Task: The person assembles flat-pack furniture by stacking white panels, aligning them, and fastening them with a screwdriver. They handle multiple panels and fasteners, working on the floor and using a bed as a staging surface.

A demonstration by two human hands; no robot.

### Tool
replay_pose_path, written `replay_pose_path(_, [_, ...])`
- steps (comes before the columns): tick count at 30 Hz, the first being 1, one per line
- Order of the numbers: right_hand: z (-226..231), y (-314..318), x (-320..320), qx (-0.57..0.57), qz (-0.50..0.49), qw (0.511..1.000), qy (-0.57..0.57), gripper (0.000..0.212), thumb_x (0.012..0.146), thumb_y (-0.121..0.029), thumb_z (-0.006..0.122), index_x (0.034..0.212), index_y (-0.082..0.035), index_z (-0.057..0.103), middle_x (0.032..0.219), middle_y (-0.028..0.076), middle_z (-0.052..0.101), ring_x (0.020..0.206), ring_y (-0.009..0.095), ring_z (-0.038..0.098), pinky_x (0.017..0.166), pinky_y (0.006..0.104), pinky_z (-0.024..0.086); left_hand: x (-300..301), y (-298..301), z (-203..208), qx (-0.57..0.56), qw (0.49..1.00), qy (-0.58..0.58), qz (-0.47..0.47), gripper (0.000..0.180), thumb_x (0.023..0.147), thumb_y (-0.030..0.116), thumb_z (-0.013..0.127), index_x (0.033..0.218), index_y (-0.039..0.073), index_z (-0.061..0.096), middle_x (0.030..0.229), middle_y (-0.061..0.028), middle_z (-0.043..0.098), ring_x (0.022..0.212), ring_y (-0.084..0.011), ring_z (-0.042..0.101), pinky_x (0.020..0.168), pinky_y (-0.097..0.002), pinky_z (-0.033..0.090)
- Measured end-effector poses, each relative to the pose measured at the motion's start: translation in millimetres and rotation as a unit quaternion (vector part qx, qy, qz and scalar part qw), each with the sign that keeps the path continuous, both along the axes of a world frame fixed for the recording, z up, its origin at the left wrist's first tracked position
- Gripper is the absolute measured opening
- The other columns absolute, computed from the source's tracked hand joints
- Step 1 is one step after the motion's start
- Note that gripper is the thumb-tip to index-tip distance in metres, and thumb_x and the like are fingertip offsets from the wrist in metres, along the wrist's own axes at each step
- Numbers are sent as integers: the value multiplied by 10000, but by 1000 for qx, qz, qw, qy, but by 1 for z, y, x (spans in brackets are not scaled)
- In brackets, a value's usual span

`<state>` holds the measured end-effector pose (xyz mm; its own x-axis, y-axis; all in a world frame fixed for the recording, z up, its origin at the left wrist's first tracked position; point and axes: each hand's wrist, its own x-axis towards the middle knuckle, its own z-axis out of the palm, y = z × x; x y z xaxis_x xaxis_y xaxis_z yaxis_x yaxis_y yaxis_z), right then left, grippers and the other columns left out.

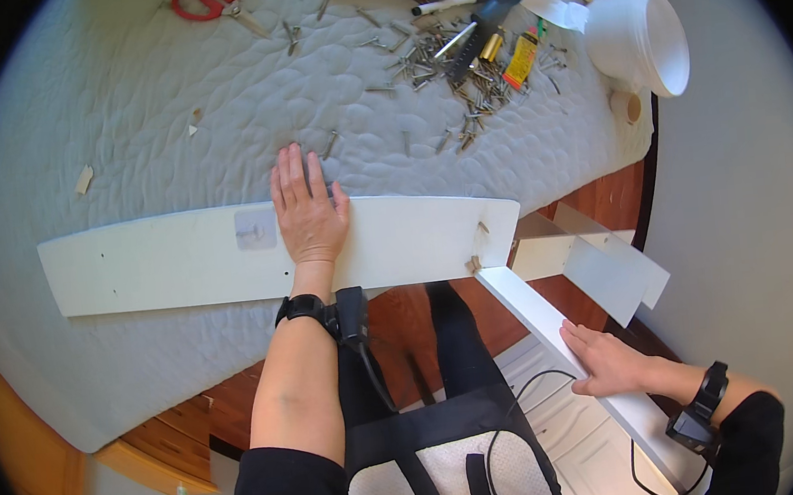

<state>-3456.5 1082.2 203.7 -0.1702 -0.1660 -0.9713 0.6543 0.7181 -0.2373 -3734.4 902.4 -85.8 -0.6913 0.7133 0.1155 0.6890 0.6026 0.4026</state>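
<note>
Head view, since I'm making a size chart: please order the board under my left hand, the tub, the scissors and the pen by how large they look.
Largest to smallest:
1. Board
2. Tub
3. Scissors
4. Pen

No two look alike in size here.

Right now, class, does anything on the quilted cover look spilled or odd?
Yes: the loose screws look spilled. They form a messy heap near the white tub, with strays scattered toward the left hand, not gathered together.
</note>
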Motion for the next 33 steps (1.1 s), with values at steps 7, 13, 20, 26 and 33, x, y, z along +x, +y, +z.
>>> replay_pose_path(7, [19, 4, -40, -23, 62, 995, -78, 844, 742, -340, 654, 1350, 116, 288, 1398, 326, 299, 1263, 434, 372, 1044, 425, 352, 1, -6, -8, 18, 1000, -5, 24, 484, 774, 171, 584, 1226, 27, 487, 1355, -141, 429, 1295, -278, 379, 1095, -427, 299])
replay_pose_path(13, [137, -41, -68, 96, -2, 991, -91, 709, 793, -250, 638, 1348, 67, 329, 1413, 272, 322, 1256, 397, 402, 1038, 421, 358, 1, -8, -14, 40, 999, 2, 35, 463, 782, 181, 574, 1217, 42, 497, 1361, -121, 430, 1293, -258, 383, 1097, -416, 297])
replay_pose_path(20, [238, -141, -73, 124, -467, 855, -188, 415, 941, -212, 546, 1322, -60, 484, 1336, 125, 501, 1252, 234, 464, 1027, 312, 367, 6, -8, -20, 17, 999, 6, 34, 475, 784, 180, 574, 1237, 69, 488, 1369, -92, 427, 1315, -243, 351, 1097, -406, 287])
replay_pose_path(26, [292, -233, 4, 233, -751, 593, -176, 312, 992, -125, 416, 1263, -20, 531, 1277, 91, 554, 1260, 184, 445, 1066, 304, 313, 13, -10, -23, 0, 999, 41, 1, 437, 794, 175, 582, 1219, 100, 514, 1334, -93, 461, 1258, -258, 406, 1045, -398, 341])
replay_pose_path(33, [305, -318, 73, 517, -781, 343, -76, 447, 954, -212, 477, 1336, 7, 401, 1349, 132, 451, 1269, 222, 417, 1084, 369, 302, 8, -12, -25, -18, 993, 118, -18, 379, 814, 166, 563, 1185, 96, 539, 1311, -101, 496, 1206, -268, 477, 994, -386, 407])
